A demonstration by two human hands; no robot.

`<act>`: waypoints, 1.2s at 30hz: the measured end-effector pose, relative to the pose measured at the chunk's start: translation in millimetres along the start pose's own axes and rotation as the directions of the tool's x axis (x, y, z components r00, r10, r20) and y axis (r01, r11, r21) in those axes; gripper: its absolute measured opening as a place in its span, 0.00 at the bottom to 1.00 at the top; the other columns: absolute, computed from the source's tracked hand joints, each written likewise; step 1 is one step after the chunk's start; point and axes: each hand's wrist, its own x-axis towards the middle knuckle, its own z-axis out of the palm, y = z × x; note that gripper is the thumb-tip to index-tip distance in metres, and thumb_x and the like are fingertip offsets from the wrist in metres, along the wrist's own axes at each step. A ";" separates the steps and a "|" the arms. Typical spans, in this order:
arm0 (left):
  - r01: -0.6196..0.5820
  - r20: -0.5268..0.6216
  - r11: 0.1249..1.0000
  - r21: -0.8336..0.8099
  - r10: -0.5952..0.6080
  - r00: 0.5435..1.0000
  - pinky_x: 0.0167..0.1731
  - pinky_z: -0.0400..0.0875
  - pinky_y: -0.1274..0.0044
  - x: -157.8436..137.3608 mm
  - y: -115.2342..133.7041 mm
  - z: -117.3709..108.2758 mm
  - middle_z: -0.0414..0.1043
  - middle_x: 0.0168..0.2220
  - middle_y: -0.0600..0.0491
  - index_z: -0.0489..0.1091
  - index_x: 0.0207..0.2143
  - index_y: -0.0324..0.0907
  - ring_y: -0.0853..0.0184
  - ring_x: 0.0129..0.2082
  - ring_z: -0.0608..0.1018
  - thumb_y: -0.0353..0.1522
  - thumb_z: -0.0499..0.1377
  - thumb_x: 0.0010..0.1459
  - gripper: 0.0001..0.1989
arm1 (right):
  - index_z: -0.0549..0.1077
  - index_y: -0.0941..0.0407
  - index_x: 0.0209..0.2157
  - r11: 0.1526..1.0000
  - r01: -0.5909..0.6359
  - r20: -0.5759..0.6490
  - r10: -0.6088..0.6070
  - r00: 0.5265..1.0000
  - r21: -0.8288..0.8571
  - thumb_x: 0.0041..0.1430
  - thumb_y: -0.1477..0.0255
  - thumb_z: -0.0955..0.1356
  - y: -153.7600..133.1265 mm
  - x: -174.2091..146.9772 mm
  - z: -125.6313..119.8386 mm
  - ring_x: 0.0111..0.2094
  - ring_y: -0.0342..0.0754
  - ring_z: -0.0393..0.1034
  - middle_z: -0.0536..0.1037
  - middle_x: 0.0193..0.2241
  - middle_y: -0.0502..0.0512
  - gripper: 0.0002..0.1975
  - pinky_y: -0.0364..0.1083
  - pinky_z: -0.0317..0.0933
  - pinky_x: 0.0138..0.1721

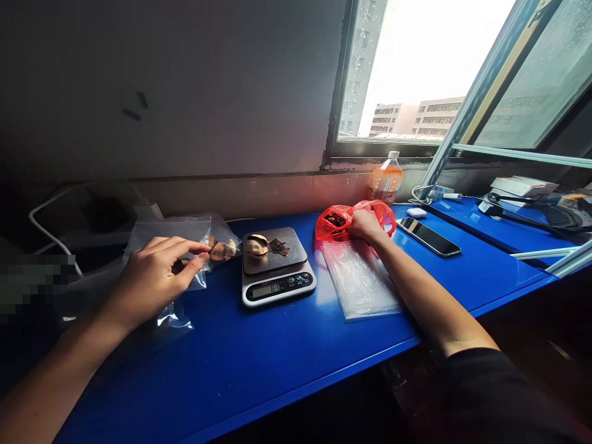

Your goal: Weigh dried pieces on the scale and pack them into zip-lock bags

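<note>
wall (185,80): dark grey, plain, far left | window (416,68): far right, open sash swung inward, pale daylight (buildings outside) | ledge (240,194): tiled strip under the wall | tabletop (259,364): glossy blue, a second blue surface (499,228) at far right | light: from the window only, left side dim

blue bench (259,370); orange drink bottle (386,177) by window (416,74); phone (428,237) flat right of bottle, small white case (417,212) beside it; white cable (423,192) at sill; white box (522,185) far right; grey wall (185,86)
</note>
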 end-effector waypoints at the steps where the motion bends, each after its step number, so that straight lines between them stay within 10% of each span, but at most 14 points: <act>1: 0.001 0.003 1.000 -0.006 -0.001 1.000 0.47 0.66 0.67 -0.1 0.1 0.2 0.79 0.39 0.50 0.75 0.35 0.47 0.55 0.45 0.75 0.43 0.53 0.57 0.14 | 0.78 0.63 0.32 1.000 -0.006 0.006 0.006 1.000 0.002 0.51 0.75 0.67 -0.8 0.8 -0.9 0.37 0.56 0.68 0.78 0.32 0.69 0.09 0.48 0.59 0.36; 13: 0.014 0.069 1.000 -0.005 -0.013 0.998 0.48 0.66 0.66 -1.5 -6.6 0.0 0.78 0.41 0.50 0.76 0.38 0.46 0.55 0.47 0.74 0.47 0.50 0.56 0.20 | 0.71 0.58 0.23 0.887 0.021 0.000 -0.023 1.000 0.461 0.48 0.68 0.64 16.7 -7.0 -41.8 0.25 0.42 0.62 0.69 0.22 0.48 0.09 0.40 0.53 0.25; 25: -0.006 0.131 1.000 -0.012 0.008 0.991 0.48 0.67 0.67 -2.1 -3.1 4.9 0.78 0.41 0.51 0.76 0.39 0.46 0.56 0.48 0.73 0.46 0.52 0.56 0.19 | 0.65 0.57 0.16 0.917 -0.104 0.073 0.082 0.994 0.385 0.41 0.77 0.67 10.5 0.0 -4.0 0.22 0.43 0.59 0.65 0.16 0.49 0.07 0.43 0.52 0.24; 36: -0.024 0.112 1.000 -0.018 0.026 0.993 0.48 0.67 0.66 -2.6 0.4 -1.1 0.78 0.41 0.50 0.76 0.39 0.45 0.56 0.47 0.73 0.45 0.52 0.57 0.19 | 0.74 0.57 0.22 0.907 -0.023 -0.204 0.119 0.972 0.421 0.45 0.72 0.67 21.1 0.5 -5.2 0.27 0.46 0.69 0.76 0.22 0.52 0.05 0.42 0.60 0.28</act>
